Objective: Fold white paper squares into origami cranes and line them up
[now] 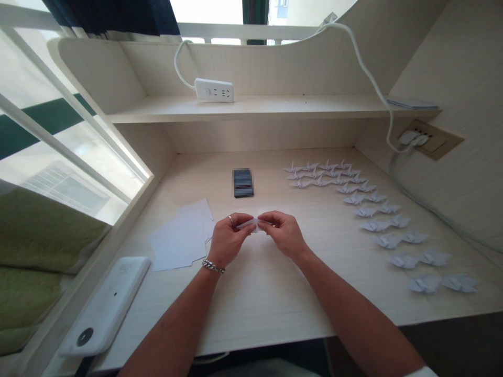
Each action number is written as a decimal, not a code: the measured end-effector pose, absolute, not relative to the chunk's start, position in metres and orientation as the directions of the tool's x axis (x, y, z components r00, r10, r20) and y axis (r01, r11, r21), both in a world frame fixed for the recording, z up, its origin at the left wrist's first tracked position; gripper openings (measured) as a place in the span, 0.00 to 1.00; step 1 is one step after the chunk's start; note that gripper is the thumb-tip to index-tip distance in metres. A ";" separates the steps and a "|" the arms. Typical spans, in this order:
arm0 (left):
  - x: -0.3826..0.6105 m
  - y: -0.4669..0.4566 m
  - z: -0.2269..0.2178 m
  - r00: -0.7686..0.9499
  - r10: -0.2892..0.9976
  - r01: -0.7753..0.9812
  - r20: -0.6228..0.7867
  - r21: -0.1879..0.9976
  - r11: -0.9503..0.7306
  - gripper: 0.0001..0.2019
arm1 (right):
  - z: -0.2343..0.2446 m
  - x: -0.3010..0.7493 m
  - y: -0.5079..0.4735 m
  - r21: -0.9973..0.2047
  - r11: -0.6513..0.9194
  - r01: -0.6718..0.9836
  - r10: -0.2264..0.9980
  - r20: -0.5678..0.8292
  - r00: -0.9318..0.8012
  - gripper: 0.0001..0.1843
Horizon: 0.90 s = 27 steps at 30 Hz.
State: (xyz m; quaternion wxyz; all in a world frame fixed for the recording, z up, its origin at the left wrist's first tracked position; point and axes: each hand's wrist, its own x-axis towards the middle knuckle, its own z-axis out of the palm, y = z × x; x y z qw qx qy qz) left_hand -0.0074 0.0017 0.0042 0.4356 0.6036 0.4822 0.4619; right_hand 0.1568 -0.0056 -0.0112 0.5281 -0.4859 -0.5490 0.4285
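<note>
Between my two hands is a small folded piece of white paper (256,225), held just above the desk at its middle. My left hand (230,236), with a ring and a chain bracelet, pinches the paper's left end between thumb and fingers. On the other end my right hand (286,233) has a similar pinch. My fingers cover much of the paper, so its full shape is hidden. Left of my left hand lie several loose white paper sheets (176,235), overlapping. Rows of folded white paper cranes (365,211) spread over the right side of the desk.
A phone (243,183) lies beyond my hands. A long white device (108,306) rests along the desk's left edge. On the shelf (267,104) stands a white power strip (214,90). A white cable (369,68) runs to the wall socket (436,140) at right.
</note>
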 end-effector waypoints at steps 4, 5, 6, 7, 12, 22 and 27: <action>-0.008 0.002 0.004 0.116 0.982 0.173 0.149 0.970 -0.168 0.12 | -0.010 0.157 -0.006 -0.982 0.172 0.075 0.985 0.174 0.019 0.09; -0.008 0.001 0.004 0.118 0.981 0.175 0.152 0.970 -0.171 0.11 | -0.010 0.157 -0.006 -0.982 0.175 0.074 0.984 0.177 0.017 0.09; -0.008 0.001 0.004 0.122 0.981 0.179 0.153 0.969 -0.173 0.11 | -0.010 0.157 -0.006 -0.981 0.178 0.074 0.984 0.180 0.016 0.08; -0.008 0.001 0.005 0.125 0.980 0.184 0.154 0.967 -0.175 0.11 | -0.010 0.157 -0.006 -0.981 0.181 0.075 0.983 0.182 0.014 0.08; -0.008 0.001 0.006 0.130 0.983 0.190 0.130 0.970 -0.154 0.11 | -0.010 0.157 -0.006 -0.979 0.186 0.081 0.982 0.187 0.009 0.06; -0.011 0.002 0.007 0.259 0.963 0.287 0.079 0.945 -0.154 0.10 | -0.007 0.159 -0.007 -0.983 0.137 0.122 0.987 0.125 -0.100 0.07; -0.010 0.002 0.009 0.305 0.952 0.254 0.024 0.961 -0.106 0.09 | -0.006 0.161 -0.006 -0.991 0.085 0.101 0.990 0.072 -0.125 0.07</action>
